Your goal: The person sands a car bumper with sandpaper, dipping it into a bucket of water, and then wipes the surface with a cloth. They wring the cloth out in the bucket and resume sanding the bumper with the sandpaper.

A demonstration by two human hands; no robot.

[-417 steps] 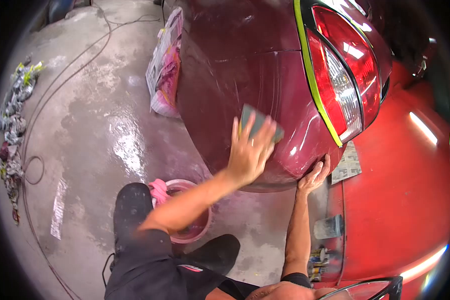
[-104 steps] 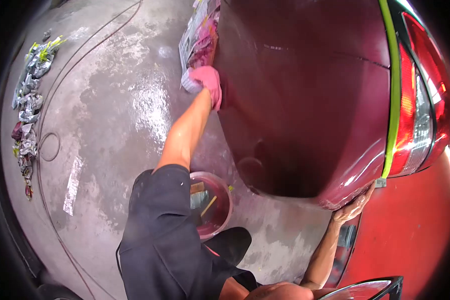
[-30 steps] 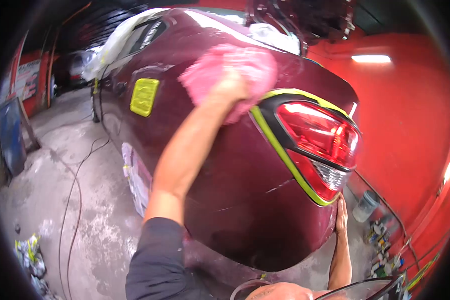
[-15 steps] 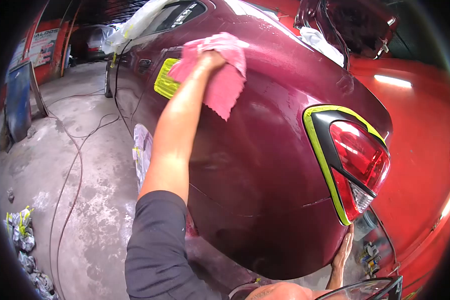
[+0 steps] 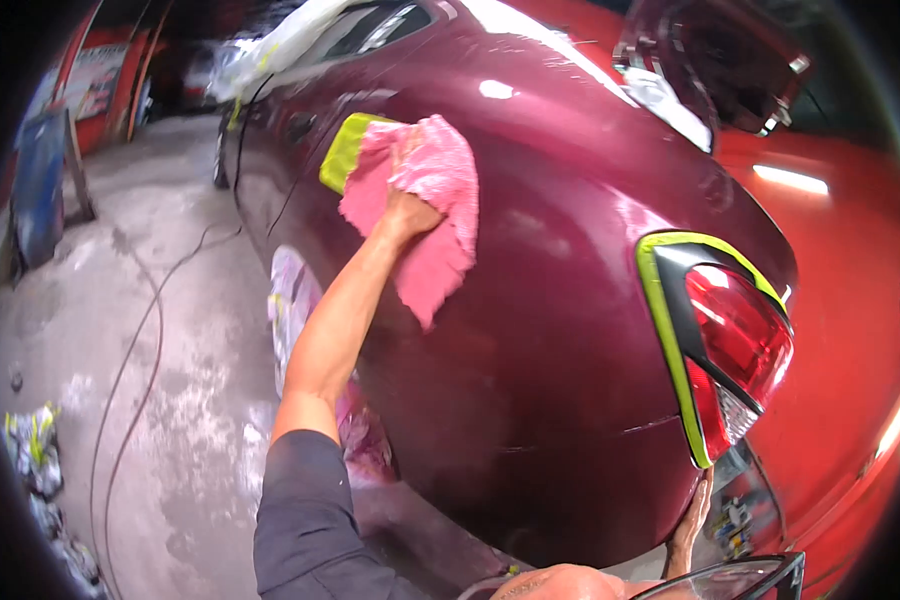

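My left hand (image 5: 410, 213) presses a pink cloth (image 5: 440, 170) against the side of a dark red car (image 5: 530, 370), its fingers wrapped in the cloth. Just beyond the cloth is a panel covered in yellow-green tape (image 5: 343, 152). My right hand (image 5: 692, 512) rests flat on the car's rear corner, below the tail light (image 5: 735, 325), with its fingers stretched upward. Yellow-green tape (image 5: 664, 325) also runs around the tail light.
Hoses (image 5: 160, 300) lie on the concrete floor (image 5: 200, 400) at the left. Crumpled masking material (image 5: 35, 450) sits at the lower left. A blue panel (image 5: 38, 190) leans at the far left. Behind the car is a red wall (image 5: 820, 270).
My left hand has moved down along the car's side with the cloth. The view has shifted slightly, and my right hand stays at the rear corner.
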